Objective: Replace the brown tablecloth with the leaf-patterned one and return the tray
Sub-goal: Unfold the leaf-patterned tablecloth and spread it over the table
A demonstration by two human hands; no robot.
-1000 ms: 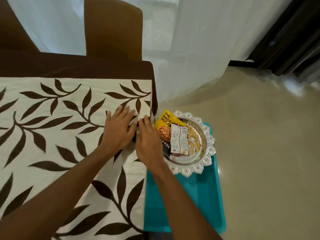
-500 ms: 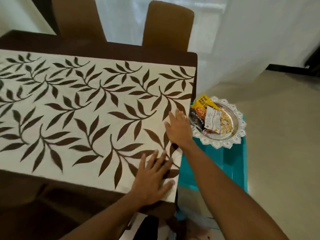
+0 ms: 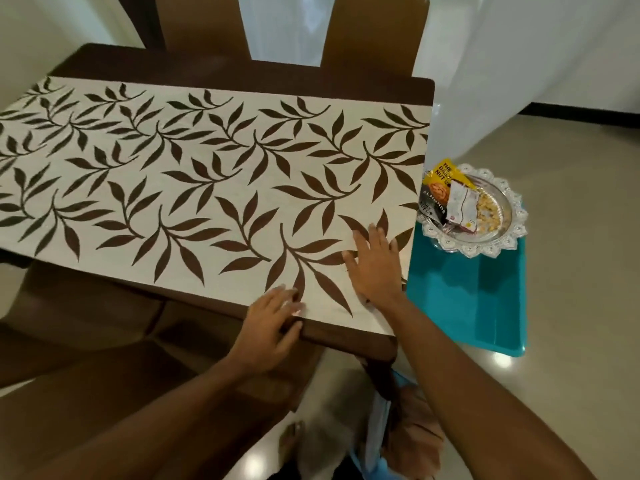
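Observation:
The cream leaf-patterned tablecloth [image 3: 207, 188] lies spread flat along the dark brown table [image 3: 242, 71]. My left hand [image 3: 270, 327] rests flat on the cloth's near edge, fingers apart. My right hand [image 3: 377, 265] presses flat on the cloth close to its right end. Neither hand holds anything. The silver scalloped tray [image 3: 512, 237] with snack packets [image 3: 446, 195] sits to the right of the table on a teal plastic bin [image 3: 485, 306]. A brownish cloth [image 3: 419, 434] lies bunched low near the table leg, partly hidden.
Two brown chair backs [image 3: 374, 32] stand behind the table against white curtains [image 3: 519, 64]. A brown seat [image 3: 86, 341] sits in front of the table at lower left. Glossy beige floor [image 3: 581, 202] stretches to the right.
The view pulled back and shifted left. My left hand slid from beside the right one down to the cloth's near edge. My right hand moved along the right end toward me.

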